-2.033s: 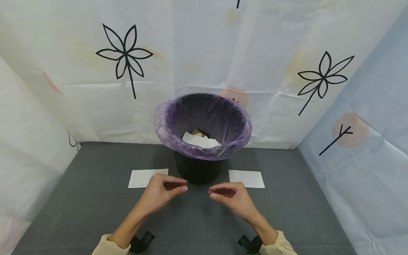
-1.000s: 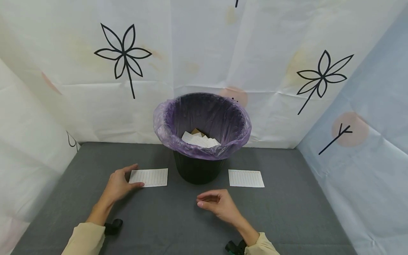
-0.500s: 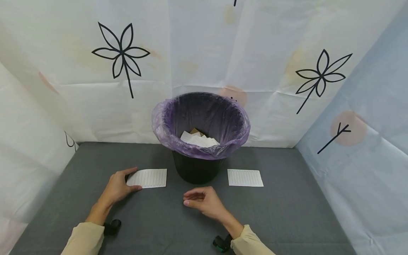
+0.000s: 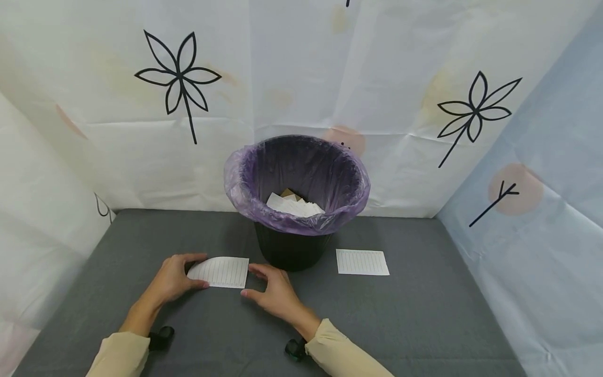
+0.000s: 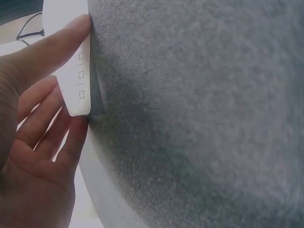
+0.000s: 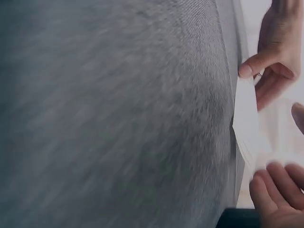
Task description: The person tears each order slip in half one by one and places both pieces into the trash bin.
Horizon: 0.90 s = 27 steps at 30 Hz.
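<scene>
A lined sheet of paper (image 4: 225,273) lies left of centre in the head view, its left end bowed upward. My left hand (image 4: 171,278) grips that end, thumb on the near edge and fingers on the far one. Small printed boxes run along the sheet's edge in the left wrist view, below my thumb (image 5: 78,23). At the sheet's right end is my right hand (image 4: 275,292), thumb and fingers spread around its edge. The right wrist view shows the right fingers (image 6: 278,187) apart from the paper.
A dark bin (image 4: 293,251) stands behind the hands, lined with a purple bag (image 4: 242,188) and holding white paper scraps (image 4: 294,207). Another lined sheet (image 4: 363,262) lies to its right on the grey tabletop (image 4: 424,314). Patterned cloth walls (image 4: 301,63) enclose the table.
My left hand has gone left to the left sheet and taken its end, which now bows; the sheet has shifted slightly nearer. My right hand has moved left to the sheet's right edge.
</scene>
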Available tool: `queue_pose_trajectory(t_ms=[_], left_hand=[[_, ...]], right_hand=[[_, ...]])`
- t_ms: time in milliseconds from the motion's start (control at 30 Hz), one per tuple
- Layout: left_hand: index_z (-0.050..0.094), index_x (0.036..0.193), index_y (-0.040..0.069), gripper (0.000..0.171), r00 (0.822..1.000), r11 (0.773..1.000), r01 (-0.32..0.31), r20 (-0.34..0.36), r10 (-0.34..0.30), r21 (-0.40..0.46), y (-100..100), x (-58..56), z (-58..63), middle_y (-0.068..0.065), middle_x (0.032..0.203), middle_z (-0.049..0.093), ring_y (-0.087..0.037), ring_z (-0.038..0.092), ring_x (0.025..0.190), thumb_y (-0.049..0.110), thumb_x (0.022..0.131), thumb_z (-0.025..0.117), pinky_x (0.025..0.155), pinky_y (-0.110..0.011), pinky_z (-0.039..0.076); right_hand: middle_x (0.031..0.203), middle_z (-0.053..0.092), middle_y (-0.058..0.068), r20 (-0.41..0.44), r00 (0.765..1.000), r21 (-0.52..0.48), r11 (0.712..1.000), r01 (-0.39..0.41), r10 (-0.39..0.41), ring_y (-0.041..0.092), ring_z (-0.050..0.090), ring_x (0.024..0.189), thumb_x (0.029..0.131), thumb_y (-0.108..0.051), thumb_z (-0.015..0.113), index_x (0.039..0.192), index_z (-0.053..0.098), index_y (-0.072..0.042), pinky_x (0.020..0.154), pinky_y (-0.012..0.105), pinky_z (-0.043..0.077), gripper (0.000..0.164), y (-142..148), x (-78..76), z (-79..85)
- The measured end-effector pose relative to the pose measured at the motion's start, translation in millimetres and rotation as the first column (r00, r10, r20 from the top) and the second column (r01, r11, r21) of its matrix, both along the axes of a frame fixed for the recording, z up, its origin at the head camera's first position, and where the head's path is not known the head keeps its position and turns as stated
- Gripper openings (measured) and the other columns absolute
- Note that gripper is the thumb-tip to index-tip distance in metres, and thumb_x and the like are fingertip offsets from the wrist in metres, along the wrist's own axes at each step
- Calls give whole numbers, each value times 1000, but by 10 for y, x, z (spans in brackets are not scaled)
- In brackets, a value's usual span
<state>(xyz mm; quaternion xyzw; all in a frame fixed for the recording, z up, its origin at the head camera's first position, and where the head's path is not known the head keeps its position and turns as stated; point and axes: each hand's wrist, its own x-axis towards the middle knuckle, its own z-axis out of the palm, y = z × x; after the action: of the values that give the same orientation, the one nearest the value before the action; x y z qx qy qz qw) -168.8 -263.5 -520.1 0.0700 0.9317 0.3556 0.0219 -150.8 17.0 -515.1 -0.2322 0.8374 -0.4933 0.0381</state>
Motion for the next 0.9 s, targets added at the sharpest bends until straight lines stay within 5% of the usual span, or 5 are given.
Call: queue_pose_trajectory(t_ms=[233, 500, 900], left_hand=[[71, 121, -4, 65, 998, 998, 60, -11, -60, 8, -4, 11, 8, -21, 120, 70, -41, 63, 113, 14, 64, 97, 93, -58, 49], [71, 120, -3, 63, 992, 992, 124, -18, -124, 2, 63, 25, 16, -20, 119, 70, -41, 64, 111, 15, 65, 97, 91, -57, 50], [72, 119, -5, 61, 987, 987, 157, -27, -156, 42, 157, 35, 6, -18, 117, 71, -38, 65, 110, 15, 66, 96, 90, -54, 52]], right_hand=[[139, 60, 13, -81, 996, 110, 993, 40, -32, 27, 56, 129, 85, -16, 84, 140, 56, 2, 108, 40, 44, 64, -205, -60, 10], [140, 59, 12, 40, 998, 156, 987, 41, -48, 31, 54, 129, 88, -23, 82, 141, 57, -2, 108, 43, 42, 63, -313, -103, -61], [95, 75, 1, 13, 993, -9, 993, 117, -117, 7, 65, 88, 83, -4, 83, 103, 77, -4, 80, 22, 51, 21, -361, -132, -189]])
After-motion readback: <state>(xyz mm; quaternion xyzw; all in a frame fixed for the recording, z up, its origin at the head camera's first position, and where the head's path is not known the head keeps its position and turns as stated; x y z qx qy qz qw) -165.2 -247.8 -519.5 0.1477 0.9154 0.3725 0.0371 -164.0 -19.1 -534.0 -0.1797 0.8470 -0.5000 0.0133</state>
